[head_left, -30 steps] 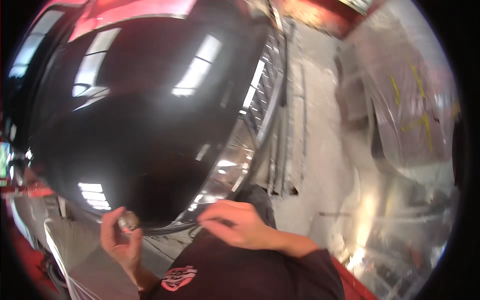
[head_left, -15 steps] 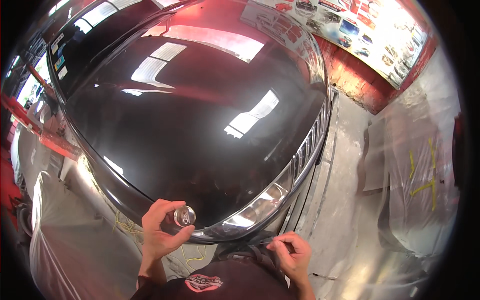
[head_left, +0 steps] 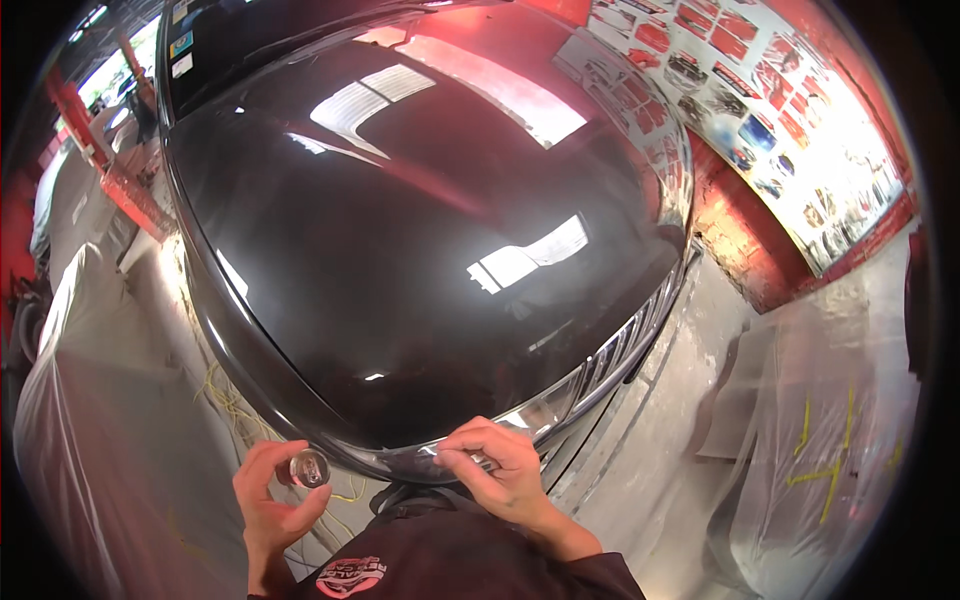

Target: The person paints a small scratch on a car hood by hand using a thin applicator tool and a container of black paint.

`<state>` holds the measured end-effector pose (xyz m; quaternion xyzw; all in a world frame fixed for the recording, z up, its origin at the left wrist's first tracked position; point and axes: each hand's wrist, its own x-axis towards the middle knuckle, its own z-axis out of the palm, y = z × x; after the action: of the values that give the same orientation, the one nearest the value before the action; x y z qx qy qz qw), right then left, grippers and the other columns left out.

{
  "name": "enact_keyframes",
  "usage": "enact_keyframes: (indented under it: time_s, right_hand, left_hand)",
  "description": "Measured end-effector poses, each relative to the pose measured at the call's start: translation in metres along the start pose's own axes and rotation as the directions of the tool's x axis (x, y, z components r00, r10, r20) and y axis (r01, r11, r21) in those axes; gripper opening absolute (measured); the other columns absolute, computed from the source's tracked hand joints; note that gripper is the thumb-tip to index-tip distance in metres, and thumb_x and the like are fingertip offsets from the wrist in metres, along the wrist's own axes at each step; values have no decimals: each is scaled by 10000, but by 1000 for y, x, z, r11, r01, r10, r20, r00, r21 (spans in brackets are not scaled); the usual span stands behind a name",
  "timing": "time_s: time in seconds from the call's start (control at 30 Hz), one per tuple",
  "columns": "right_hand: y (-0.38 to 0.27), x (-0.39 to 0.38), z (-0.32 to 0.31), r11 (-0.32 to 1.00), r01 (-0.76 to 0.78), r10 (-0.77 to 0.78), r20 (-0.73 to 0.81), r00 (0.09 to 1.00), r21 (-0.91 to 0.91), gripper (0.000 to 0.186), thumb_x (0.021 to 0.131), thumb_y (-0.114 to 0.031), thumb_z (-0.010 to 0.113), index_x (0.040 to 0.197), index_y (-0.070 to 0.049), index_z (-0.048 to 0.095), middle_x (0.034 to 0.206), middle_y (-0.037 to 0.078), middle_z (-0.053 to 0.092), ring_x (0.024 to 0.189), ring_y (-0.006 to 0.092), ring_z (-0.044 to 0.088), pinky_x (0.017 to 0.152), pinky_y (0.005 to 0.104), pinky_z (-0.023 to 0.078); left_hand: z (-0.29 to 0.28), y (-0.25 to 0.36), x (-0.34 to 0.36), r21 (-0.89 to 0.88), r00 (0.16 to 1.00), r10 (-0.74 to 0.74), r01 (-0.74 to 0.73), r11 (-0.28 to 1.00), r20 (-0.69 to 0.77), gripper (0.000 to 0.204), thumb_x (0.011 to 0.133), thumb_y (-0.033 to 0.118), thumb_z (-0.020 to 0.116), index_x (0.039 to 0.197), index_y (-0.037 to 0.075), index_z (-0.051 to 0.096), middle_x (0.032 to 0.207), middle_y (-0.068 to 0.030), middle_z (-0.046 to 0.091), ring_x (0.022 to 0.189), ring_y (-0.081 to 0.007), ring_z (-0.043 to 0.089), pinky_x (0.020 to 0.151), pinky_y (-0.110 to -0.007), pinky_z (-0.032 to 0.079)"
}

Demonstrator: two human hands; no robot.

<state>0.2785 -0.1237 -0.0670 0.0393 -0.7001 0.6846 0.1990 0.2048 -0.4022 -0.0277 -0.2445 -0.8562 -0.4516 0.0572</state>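
Between the thumb and fingers of my left hand (head_left: 268, 500) is a small round silver cap (head_left: 309, 468) with a raised emblem on its face. It is held up just outside the front corner of a glossy black car hood (head_left: 400, 270). My right hand (head_left: 497, 472) is in front of the car's headlight (head_left: 545, 412), thumb and fingertips pinched together. Whatever may be in that pinch is too small to make out. I cannot tell whether the right fingertips touch the car.
Plastic sheeting (head_left: 110, 400) drapes something on the left. On the right stands another sheeted object (head_left: 800, 470) with yellow tape. A yellow cord (head_left: 228, 402) lies on the floor by the car. A red post (head_left: 135, 205) rises at far left, and a picture board (head_left: 760, 130) hangs behind.
My right hand has moved left and slightly up, to the headlight corner. The left hand has shifted left and down with the cap. The whole view has turned a little.
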Motion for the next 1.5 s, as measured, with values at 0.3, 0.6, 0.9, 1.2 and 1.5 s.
enact_keyframes:
  time_s: [0.3, 0.6, 0.9, 1.2, 1.5]
  right_hand:
    - [16, 43, -85, 978, -204, 199, 84, 976, 48, 82, 940, 97, 644, 997, 75, 698, 992, 162, 678, 843, 210, 740, 734, 281, 614]
    - [14, 55, -91, 885, -413, 404, 86, 911, 216, 101, 996, 70, 582, 1065, 84, 655, 970, 176, 681, 909, 270, 749, 809, 359, 654]
    - [-2, 21, -57, 854, -450, 456, 42, 889, 260, 138, 1002, 81, 565, 1114, 101, 644, 1060, 196, 680, 983, 282, 733, 880, 381, 637]
    - [-7, 33, -80, 982, -189, 188, -48, 981, -18, 83, 964, 73, 621, 1032, 87, 667, 976, 179, 673, 896, 264, 735, 795, 354, 626]
    - [-8, 83, -91, 913, 133, -79, 153, 985, -385, 147, 852, 100, 725, 977, 24, 718, 891, 138, 673, 781, 171, 654, 657, 271, 521]
  left_hand:
    - [87, 25, 35, -62, 992, -61, 55, 997, -106, 525, 634, 168, 862, 1119, 40, 707, 927, -79, 666, 742, -169, 606, 625, -291, 468]
    - [130, 22, 47, -200, 995, -89, 78, 977, -46, 512, 623, 84, 871, 1104, 14, 711, 945, -95, 645, 750, -181, 668, 610, -270, 564]
    - [102, -1, 29, -192, 1000, -24, 26, 981, 15, 508, 621, 102, 872, 1097, 22, 715, 937, -82, 642, 747, -193, 644, 571, -286, 536]
    - [116, 16, 48, -213, 1000, 11, -5, 977, 28, 513, 629, 60, 843, 1119, 6, 701, 972, -97, 634, 756, -157, 647, 622, -261, 556]
    - [147, 31, 89, -268, 997, 71, -65, 961, 14, 512, 647, 85, 857, 1129, 1, 707, 960, -90, 641, 749, -156, 644, 610, -262, 541]
